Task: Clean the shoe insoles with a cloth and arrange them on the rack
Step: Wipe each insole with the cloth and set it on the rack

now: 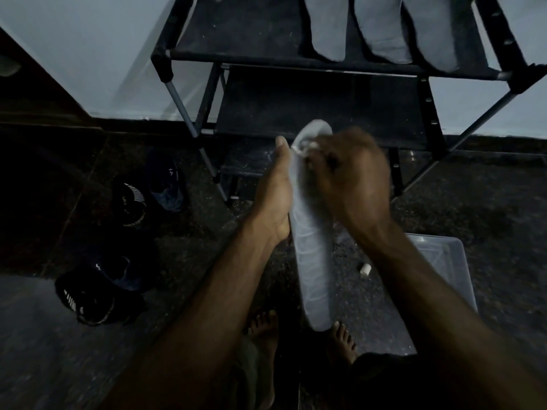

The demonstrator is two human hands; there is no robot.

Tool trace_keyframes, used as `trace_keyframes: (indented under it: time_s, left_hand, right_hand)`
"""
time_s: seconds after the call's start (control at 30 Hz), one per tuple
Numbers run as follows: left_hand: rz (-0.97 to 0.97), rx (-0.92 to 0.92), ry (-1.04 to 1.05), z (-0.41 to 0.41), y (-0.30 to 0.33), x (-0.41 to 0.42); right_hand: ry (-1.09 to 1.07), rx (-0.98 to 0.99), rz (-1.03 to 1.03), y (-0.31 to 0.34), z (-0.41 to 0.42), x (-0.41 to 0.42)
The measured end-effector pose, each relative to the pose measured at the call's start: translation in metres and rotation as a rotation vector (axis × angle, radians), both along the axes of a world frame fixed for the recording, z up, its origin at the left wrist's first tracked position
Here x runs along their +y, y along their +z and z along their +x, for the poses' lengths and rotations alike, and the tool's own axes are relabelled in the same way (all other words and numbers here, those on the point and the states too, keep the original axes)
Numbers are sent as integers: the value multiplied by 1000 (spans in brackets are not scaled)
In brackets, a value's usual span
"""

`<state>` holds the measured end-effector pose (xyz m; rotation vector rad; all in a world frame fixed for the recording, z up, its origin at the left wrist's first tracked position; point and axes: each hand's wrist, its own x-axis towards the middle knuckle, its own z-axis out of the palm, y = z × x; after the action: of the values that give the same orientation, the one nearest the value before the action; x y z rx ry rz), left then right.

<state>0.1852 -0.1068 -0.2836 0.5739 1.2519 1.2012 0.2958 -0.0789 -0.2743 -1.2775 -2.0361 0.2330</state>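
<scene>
A long pale grey insole (313,261) hangs lengthwise in front of me, heel end down near my feet. My left hand (275,193) holds it along its left edge, thumb stretched up toward the toe end. My right hand (346,179) grips a small white cloth (305,146) bunched against the insole's upper part. The black shoe rack (325,63) stands just beyond, and three grey insoles (381,28) lie side by side on its upper shelf.
Dark shoes (133,199) and another pair (91,294) lie on the dark floor at left. A clear plastic tub (447,261) sits at right under my forearm, a small white object (365,269) beside it. My bare feet (263,329) are below.
</scene>
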Motion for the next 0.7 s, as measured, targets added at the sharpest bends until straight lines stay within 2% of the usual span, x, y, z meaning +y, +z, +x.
trace_keyframes:
  time_s: [0.1, 0.2, 0.3, 0.37, 0.43, 0.53, 0.6, 0.7]
  left_hand:
    - [-48, -45, -29, 4, -1, -1]
    - [-36, 4, 11, -1, -3, 1]
    - [-20, -26, 52, -7, -5, 3]
    - [-49, -16, 49, -6, -8, 5]
    - [-50, -88, 1, -2, -8, 4]
    - [32, -245, -43, -2, -5, 1]
    - [68, -267, -29, -5, -2, 1]
    - [88, -326, -6, -10, -2, 2]
  right_hand:
    - [-126, 39, -29, -2, 16, 12]
    - [23, 26, -49, 0, -2, -10]
    - [127, 18, -40, 2, -14, -19]
    - [44, 2, -22, 0, -7, -6]
    - [-58, 39, -39, -2, 4, 5]
    - [-46, 394, -267, 1, 11, 7]
    - [-16, 626, -442, 7, 10, 7]
    - [17, 805, -549, 12, 14, 9]
